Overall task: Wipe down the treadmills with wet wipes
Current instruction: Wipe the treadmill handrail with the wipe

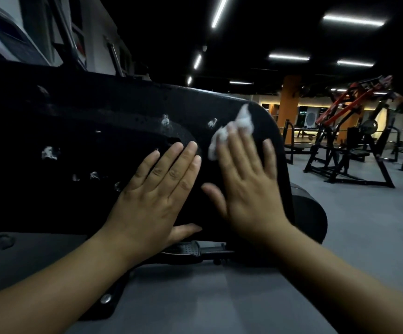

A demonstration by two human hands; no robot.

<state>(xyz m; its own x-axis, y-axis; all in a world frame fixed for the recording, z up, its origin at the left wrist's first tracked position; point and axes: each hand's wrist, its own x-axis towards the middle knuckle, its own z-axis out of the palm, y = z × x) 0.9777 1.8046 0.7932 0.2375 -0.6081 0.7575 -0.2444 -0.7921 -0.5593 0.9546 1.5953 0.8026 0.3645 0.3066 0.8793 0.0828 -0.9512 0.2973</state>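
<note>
A black machine housing (pixel 87 121) fills the left and middle of the head view, with small white shreds stuck to it. My left hand (pixel 157 189) lies flat on the housing, fingers straight and together. My right hand (pixel 246 179) presses a crumpled white wet wipe (pixel 232 128) against the rounded right end of the housing with straight, spread fingers. The wipe sticks out past my fingertips. My right hand is blurred.
Grey gym floor (pixel 340 237) spreads to the right. Black and red weight machines (pixel 355 141) and an orange pillar (pixel 289 102) stand at the back right. A black base foot with a bolt (pixel 106 297) rests on the floor below the housing.
</note>
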